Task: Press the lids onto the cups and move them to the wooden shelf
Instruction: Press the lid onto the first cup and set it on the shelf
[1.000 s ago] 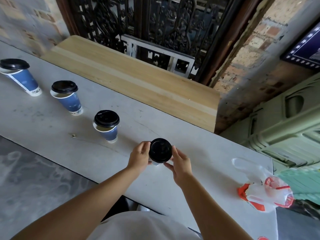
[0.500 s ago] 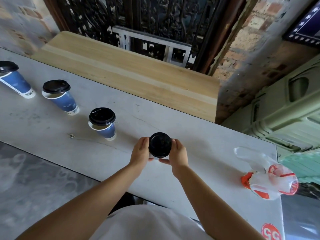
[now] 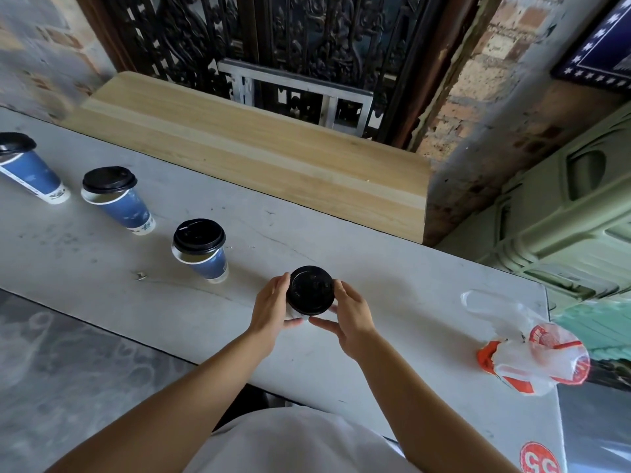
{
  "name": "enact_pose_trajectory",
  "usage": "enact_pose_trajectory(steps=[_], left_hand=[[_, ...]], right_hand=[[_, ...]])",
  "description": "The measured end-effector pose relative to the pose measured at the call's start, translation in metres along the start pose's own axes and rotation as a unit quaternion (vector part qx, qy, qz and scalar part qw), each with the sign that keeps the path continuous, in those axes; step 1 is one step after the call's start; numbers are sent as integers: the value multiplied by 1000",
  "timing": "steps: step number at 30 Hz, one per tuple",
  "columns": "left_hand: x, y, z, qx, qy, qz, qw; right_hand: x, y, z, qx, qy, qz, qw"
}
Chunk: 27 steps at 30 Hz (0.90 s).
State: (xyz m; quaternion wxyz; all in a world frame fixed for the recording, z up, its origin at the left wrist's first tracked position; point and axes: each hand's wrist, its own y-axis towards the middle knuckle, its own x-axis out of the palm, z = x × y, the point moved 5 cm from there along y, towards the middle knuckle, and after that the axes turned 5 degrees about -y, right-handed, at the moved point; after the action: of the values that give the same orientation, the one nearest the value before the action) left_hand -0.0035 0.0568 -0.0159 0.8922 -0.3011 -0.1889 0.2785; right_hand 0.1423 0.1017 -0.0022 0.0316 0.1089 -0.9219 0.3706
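Note:
A paper cup with a black lid (image 3: 310, 290) stands on the grey table (image 3: 409, 295) right in front of me. My left hand (image 3: 269, 307) curls round its left side. My right hand (image 3: 353, 317) cups its right side, fingers at the lid's rim and thumb reaching across below it. The cup's body is mostly hidden under the lid and my hands. Three more blue cups with black lids stand in a row to the left: a near cup (image 3: 201, 250), a middle cup (image 3: 117, 201) and a far cup (image 3: 29, 170). Behind the table lies the wooden shelf (image 3: 246, 148), with nothing on it.
A crumpled white and orange plastic bag (image 3: 532, 353) lies at the table's right end, and a red round sticker (image 3: 539, 457) sits near the right corner. Green plastic crates (image 3: 563, 216) stand to the right of the shelf. A small scrap (image 3: 141, 276) lies on the table.
Both hands stay round the lidded cup in the same spot. My right thumb has slid across below the lid. The view has shifted slightly.

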Motion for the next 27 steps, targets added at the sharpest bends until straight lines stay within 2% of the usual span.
enact_pose_trajectory(steps=[5, 11, 16, 22, 27], left_hand=[[-1, -2, 0, 16, -8, 9, 1000], [-8, 0, 2, 40, 35, -9, 999], [-7, 1, 5, 59, 74, -25, 995], [-1, -3, 17, 82, 93, -74, 989], [-10, -12, 2, 43, 45, -36, 997]], right_hand=[[2, 1, -1, -25, -50, 32, 998], [7, 4, 4, -30, -99, 73, 992], [15, 1, 5, -19, -74, 77, 994], [7, -3, -3, 31, 1, 23, 999], [-3, -9, 8, 31, 48, 17, 998]])
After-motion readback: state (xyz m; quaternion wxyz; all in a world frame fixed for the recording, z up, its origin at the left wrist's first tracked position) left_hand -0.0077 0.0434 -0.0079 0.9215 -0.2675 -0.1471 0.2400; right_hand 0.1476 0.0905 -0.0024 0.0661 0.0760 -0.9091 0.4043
